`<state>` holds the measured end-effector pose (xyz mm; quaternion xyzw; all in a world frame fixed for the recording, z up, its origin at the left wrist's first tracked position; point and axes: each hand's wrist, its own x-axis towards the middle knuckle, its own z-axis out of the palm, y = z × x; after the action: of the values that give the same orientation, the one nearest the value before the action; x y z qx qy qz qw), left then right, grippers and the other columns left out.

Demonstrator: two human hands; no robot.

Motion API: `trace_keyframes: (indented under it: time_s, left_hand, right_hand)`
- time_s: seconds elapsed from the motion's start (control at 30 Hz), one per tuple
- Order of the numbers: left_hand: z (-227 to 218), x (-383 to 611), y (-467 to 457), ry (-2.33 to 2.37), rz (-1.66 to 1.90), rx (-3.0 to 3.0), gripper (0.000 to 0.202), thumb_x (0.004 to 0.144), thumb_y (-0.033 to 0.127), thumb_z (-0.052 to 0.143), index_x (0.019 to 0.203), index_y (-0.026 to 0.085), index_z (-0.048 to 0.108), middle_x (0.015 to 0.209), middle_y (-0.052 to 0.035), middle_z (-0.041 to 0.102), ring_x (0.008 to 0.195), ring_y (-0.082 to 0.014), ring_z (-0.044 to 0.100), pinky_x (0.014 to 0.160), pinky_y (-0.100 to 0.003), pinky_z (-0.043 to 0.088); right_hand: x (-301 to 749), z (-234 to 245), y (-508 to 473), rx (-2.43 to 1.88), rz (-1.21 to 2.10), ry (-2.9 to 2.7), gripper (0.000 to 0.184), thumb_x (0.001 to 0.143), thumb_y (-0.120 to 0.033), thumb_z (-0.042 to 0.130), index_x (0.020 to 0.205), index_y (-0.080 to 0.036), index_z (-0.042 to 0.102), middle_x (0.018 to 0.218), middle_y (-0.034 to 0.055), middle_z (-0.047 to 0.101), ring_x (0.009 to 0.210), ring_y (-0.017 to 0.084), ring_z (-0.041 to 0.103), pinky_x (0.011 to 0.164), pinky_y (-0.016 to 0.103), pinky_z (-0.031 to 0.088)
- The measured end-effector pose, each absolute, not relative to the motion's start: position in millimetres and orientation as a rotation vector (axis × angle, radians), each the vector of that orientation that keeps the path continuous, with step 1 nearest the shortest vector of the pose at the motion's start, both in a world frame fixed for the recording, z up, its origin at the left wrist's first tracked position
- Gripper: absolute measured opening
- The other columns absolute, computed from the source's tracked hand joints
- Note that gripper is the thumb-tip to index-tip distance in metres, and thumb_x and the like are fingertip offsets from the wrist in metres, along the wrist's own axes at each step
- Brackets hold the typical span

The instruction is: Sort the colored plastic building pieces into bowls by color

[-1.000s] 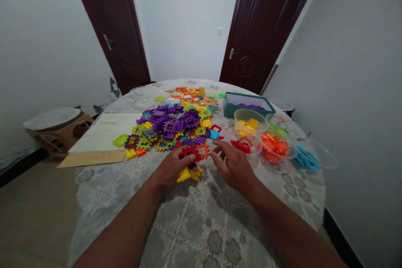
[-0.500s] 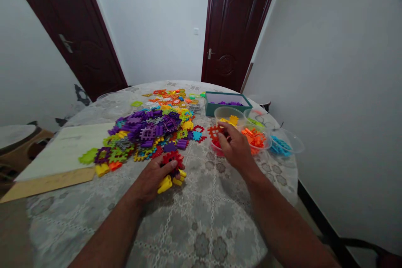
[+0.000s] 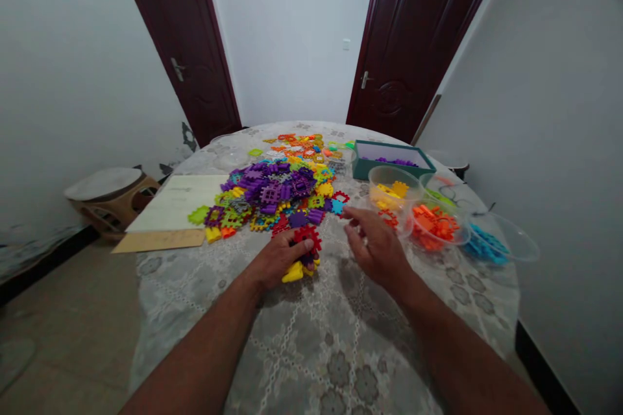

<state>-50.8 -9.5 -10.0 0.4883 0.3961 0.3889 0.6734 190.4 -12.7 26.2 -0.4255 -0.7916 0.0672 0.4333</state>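
My left hand (image 3: pixel 277 259) rests on the table near its front, fingers closed on a small cluster of joined plastic pieces (image 3: pixel 304 253), red on top with yellow and purple below. Hovering just to the right of the cluster is my right hand (image 3: pixel 377 246), fingers spread and nothing in it. Behind both hands lies a big pile of coloured interlocking pieces (image 3: pixel 275 191), mostly purple, with orange ones farther back.
Clear bowls at the right hold sorted pieces: yellow (image 3: pixel 389 188), red (image 3: pixel 392 219), orange (image 3: pixel 435 227), blue (image 3: pixel 491 243), green (image 3: pixel 438 189). A teal box (image 3: pixel 389 159) has purple pieces. A pale board (image 3: pixel 178 201) lies left, a stool (image 3: pixel 109 191) beside the table.
My right hand carried an orange piece to the bowls at the right and has come back empty toward the cluster. My left hand has kept hold of the cluster.
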Motion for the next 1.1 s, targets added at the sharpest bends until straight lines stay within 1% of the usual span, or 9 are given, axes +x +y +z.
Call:
trace_keyframes:
  time_s: [0.1, 0.17, 0.3, 0.37, 0.47, 0.6, 0.77, 0.97, 1.1]
  left_hand:
    - [-9.8, -53.7, -12.0, 0.862, 0.801, 1.161, 0.042, 0.084, 0.055, 0.082, 0.097, 0.017, 0.070, 0.080, -0.0050, 0.073, 0.064, -0.0158, 0.067, 0.061, -0.026, 0.051]
    - [-10.2, -55.9, -13.1, 0.862, 0.739, 1.190, 0.040, 0.086, 0.055, 0.080, 0.097, 0.017, 0.071, 0.078, -0.0041, 0.072, 0.062, -0.0149, 0.065, 0.059, -0.025, 0.048]
    - [-10.2, -56.9, -12.5, 0.835, 0.697, 1.184, 0.041, 0.085, 0.055, 0.080, 0.097, 0.017, 0.071, 0.079, -0.0039, 0.072, 0.062, -0.0146, 0.065, 0.058, -0.024, 0.047]
    - [-8.8, -55.4, -11.6, 0.810, 0.715, 1.167, 0.044, 0.083, 0.059, 0.080, 0.094, 0.017, 0.070, 0.081, -0.0053, 0.072, 0.063, -0.0154, 0.066, 0.059, -0.025, 0.049]
    - [-6.1, -52.6, -10.3, 0.839, 0.796, 1.113, 0.047, 0.084, 0.063, 0.077, 0.096, 0.018, 0.069, 0.086, -0.0066, 0.073, 0.063, -0.0162, 0.066, 0.060, -0.027, 0.052]
    - [-6.0, -50.8, -9.9, 0.866, 0.945, 1.051, 0.047, 0.088, 0.063, 0.072, 0.106, 0.019, 0.071, 0.089, -0.0053, 0.072, 0.064, -0.0157, 0.067, 0.063, -0.029, 0.055]
    - [-9.5, -50.3, -10.1, 0.821, 0.993, 0.987, 0.054, 0.089, 0.068, 0.068, 0.116, 0.021, 0.069, 0.091, -0.0047, 0.073, 0.064, -0.0160, 0.068, 0.067, -0.031, 0.058]
    - [-10.7, -48.1, -10.6, 0.848, 1.033, 0.956, 0.060, 0.091, 0.072, 0.064, 0.123, 0.021, 0.067, 0.093, -0.0066, 0.074, 0.067, -0.0171, 0.070, 0.067, -0.032, 0.059]
    - [-7.3, -46.7, -12.6, 0.861, 1.021, 0.947, 0.065, 0.089, 0.075, 0.063, 0.126, 0.021, 0.065, 0.093, -0.0061, 0.073, 0.068, -0.0190, 0.071, 0.067, -0.034, 0.059]
  right_hand:
    - [169.5, 18.8, -24.7, -0.843, 0.364, -2.171, 0.050, 0.101, -0.020, 0.056, 0.150, -0.026, 0.051, 0.133, 0.0121, 0.068, 0.116, 0.025, 0.066, 0.102, 0.046, 0.057]
    - [164.0, 18.1, -27.5, -0.745, 0.444, -2.253, 0.049, 0.099, -0.016, 0.057, 0.147, -0.026, 0.054, 0.133, 0.0117, 0.067, 0.121, 0.024, 0.064, 0.104, 0.045, 0.056]
    - [166.4, 25.6, -26.1, -0.731, 0.518, -2.223, 0.032, 0.099, -0.019, 0.060, 0.130, -0.026, 0.064, 0.117, 0.0081, 0.072, 0.106, 0.022, 0.068, 0.093, 0.039, 0.059]
    - [172.2, 30.3, -23.1, -0.772, 0.460, -2.134, 0.028, 0.100, -0.018, 0.057, 0.126, -0.025, 0.066, 0.113, 0.0077, 0.072, 0.100, 0.021, 0.068, 0.088, 0.036, 0.058]
    - [189.6, 36.7, -15.0, -0.955, 0.284, -1.973, 0.032, 0.099, -0.017, 0.053, 0.128, -0.024, 0.065, 0.113, 0.0086, 0.071, 0.095, 0.020, 0.067, 0.084, 0.036, 0.057]
    - [225.0, 42.0, 1.2, -1.279, 0.117, -1.798, 0.036, 0.097, -0.022, 0.052, 0.131, -0.023, 0.065, 0.117, 0.0102, 0.073, 0.097, 0.024, 0.069, 0.090, 0.040, 0.056]
    - [256.7, 36.6, 19.3, -1.491, 0.044, -1.738, 0.040, 0.093, -0.026, 0.052, 0.129, -0.019, 0.067, 0.109, 0.0120, 0.076, 0.097, 0.027, 0.071, 0.093, 0.045, 0.056]
    - [240.6, 32.0, 14.3, -1.348, -0.173, -1.760, 0.032, 0.097, -0.024, 0.049, 0.122, -0.019, 0.069, 0.122, 0.0161, 0.073, 0.116, 0.032, 0.066, 0.107, 0.053, 0.050]
    - [194.7, 29.1, -11.1, -1.043, -0.011, -2.018, 0.033, 0.100, -0.020, 0.053, 0.130, -0.023, 0.067, 0.124, 0.0132, 0.072, 0.116, 0.029, 0.066, 0.105, 0.051, 0.053]
